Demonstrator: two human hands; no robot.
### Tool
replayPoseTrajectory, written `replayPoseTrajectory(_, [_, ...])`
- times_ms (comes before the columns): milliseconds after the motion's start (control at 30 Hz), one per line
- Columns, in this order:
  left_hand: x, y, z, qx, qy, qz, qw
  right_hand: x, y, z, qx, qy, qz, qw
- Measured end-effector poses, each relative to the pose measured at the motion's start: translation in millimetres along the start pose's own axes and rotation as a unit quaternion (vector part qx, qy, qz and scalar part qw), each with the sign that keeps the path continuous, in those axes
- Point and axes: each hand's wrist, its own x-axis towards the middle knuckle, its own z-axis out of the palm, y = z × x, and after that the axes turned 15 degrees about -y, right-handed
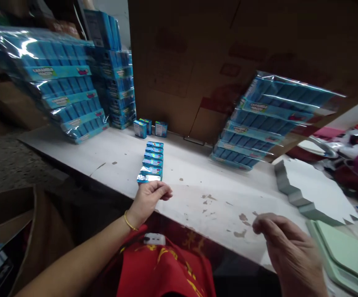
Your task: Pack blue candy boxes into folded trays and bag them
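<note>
A row of several small blue boxes (152, 162) lies on the white table, pointing away from me. At its near end is my left hand (149, 198), fingers curled and thumb pressed against them; it touches or nearly touches the closest box. My right hand (290, 247) is raised over the table's right part, thumb and fingers pinched together. A faint clear film may stretch between the hands, but I cannot make out what either one holds. Behind the row stand a few more small blue boxes (140, 129).
Film-wrapped stacks of blue boxes stand at left (70, 101) and right (259, 123). A large brown carton (179, 62) rises behind the worn white table (191, 165). Grey-white zigzag-edged card sheets (314, 185) and a pale green scale (348, 255) sit at right. An open carton (39, 231) is lower left.
</note>
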Motion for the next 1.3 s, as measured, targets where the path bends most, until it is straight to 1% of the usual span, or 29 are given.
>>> replayPoseTrajectory(100, [3.2,-12.9,-4.5,-0.020,0.009,-0.037,0.999,11.1,-7.8,2.2,-0.004,0.003,0.012,1.000])
replayPoseTrajectory(167, [3.3,-14.9,-7.3,0.001,0.024,-0.044,0.999,17.2,-12.0,2.5,-0.014,-0.002,0.019,1.000])
replayPoseTrajectory(200, [1.9,-13.2,-7.1,0.026,0.043,-0.032,0.998,18.7,-15.6,3.2,-0.036,0.009,0.011,0.999])
replayPoseTrajectory(267, [-5.3,-4.1,-0.8,0.097,0.090,0.031,0.991,17.1,-27.0,8.9,-0.137,0.064,-0.033,0.988])
replayPoseTrajectory(300, [-11.2,2.6,5.6,0.137,0.093,0.074,0.983,14.1,-33.9,14.9,-0.208,0.093,-0.068,0.971])
replayPoseTrajectory(333, [-17.8,9.9,13.8,0.171,0.073,0.115,0.976,9.9,-40.6,23.0,-0.276,0.102,-0.112,0.949])
replayPoseTrajectory(367, [-24.3,16.8,23.3,0.197,0.031,0.142,0.970,5.0,-46.1,32.9,-0.329,0.078,-0.161,0.927])
replayPoseTrajectory(400, [-29.8,22.4,32.9,0.209,-0.032,0.151,0.966,0.0,-49.6,43.8,-0.360,0.021,-0.208,0.909])
replayPoseTrajectory(433, [-33.6,25.9,41.5,0.211,-0.082,0.145,0.963,-4.6,-50.6,55.0,-0.368,-0.050,-0.249,0.894])
replayPoseTrajectory(467, [-35.6,27.1,48.0,0.209,-0.114,0.128,0.963,-8.2,-48.9,65.8,-0.360,-0.120,-0.275,0.883])
replayPoseTrajectory(500, [-36.0,25.9,51.7,0.205,-0.125,0.114,0.964,-10.6,-44.9,75.4,-0.344,-0.175,-0.280,0.879])
replayPoseTrajectory(533, [-35.5,22.6,52.5,0.203,-0.124,0.099,0.966,-11.5,-39.2,83.3,-0.323,-0.214,-0.262,0.884])
replayPoseTrajectory(600, [-34.3,12.5,47.4,0.214,-0.115,0.077,0.967,-9.5,-25.8,92.8,-0.275,-0.263,-0.189,0.905])
replayPoseTrajectory(667, [-35.5,1.8,39.1,0.243,-0.107,0.072,0.961,-5.3,-15.1,94.5,-0.232,-0.313,-0.116,0.914])
replayPoseTrajectory(700, [-37.0,-2.6,35.5,0.264,-0.102,0.077,0.956,-3.5,-12.2,93.5,-0.228,-0.322,-0.099,0.913])
replayPoseTrajectory(733, [-38.8,-6.4,32.8,0.287,-0.096,0.087,0.949,-2.5,-11.3,92.2,-0.244,-0.313,-0.106,0.912])
replayPoseTrajectory(767, [-40.5,-9.4,30.8,0.310,-0.089,0.098,0.942,-2.4,-12.3,91.1,-0.278,-0.287,-0.135,0.906])
replayPoseTrajectory(800, [-41.9,-11.8,29.4,0.333,-0.082,0.109,0.933,-3.4,-14.7,90.7,-0.324,-0.254,-0.182,0.893])
replayPoseTrajectory(833, [-42.7,-13.7,28.4,0.357,-0.075,0.118,0.923,-5.4,-17.9,90.9,-0.370,-0.220,-0.243,0.869])
replayPoseTrajectory(867, [-42.9,-15.2,27.6,0.384,-0.070,0.124,0.912,-8.3,-20.9,91.8,-0.410,-0.194,-0.308,0.836])
replayPoseTrajectory(900, [-42.7,-16.4,26.9,0.413,-0.066,0.130,0.899,-11.7,-22.6,92.7,-0.443,-0.182,-0.357,0.802])
replayPoseTrajectory(933, [-42.1,-17.2,26.3,0.443,-0.066,0.139,0.883,-15.4,-22.0,93.1,-0.472,-0.181,-0.380,0.775])
replayPoseTrajectory(967, [-41.4,-17.7,25.8,0.471,-0.068,0.151,0.866,-19.0,-18.5,92.3,-0.502,-0.182,-0.376,0.758])
replayPoseTrajectory(1033, [-40.9,-17.9,25.6,0.499,-0.072,0.187,0.843,-24.3,-2.1,85.3,-0.569,-0.170,-0.310,0.743])
replayPoseTrajectory(1067, [-41.2,-17.8,25.8,0.492,-0.071,0.208,0.842,-25.9,9.5,79.0,-0.601,-0.157,-0.263,0.738])
replayPoseTrajectory(1100, [-41.8,-18.1,26.0,0.474,-0.068,0.227,0.848,-26.8,21.7,71.5,-0.628,-0.142,-0.223,0.732])
replayPoseTrajectory(1167, [-43.3,-20.2,25.7,0.440,-0.066,0.252,0.859,-27.6,42.1,56.3,-0.662,-0.121,-0.175,0.719])
replayPoseTrajectory(1233, [-42.8,-25.0,23.2,0.452,-0.062,0.253,0.853,-28.5,49.0,47.6,-0.684,-0.082,-0.156,0.708])
replayPoseTrajectory(1300, [-38.6,-29.7,18.5,0.483,-0.041,0.232,0.843,-29.9,40.5,49.4,-0.696,-0.019,-0.174,0.697])
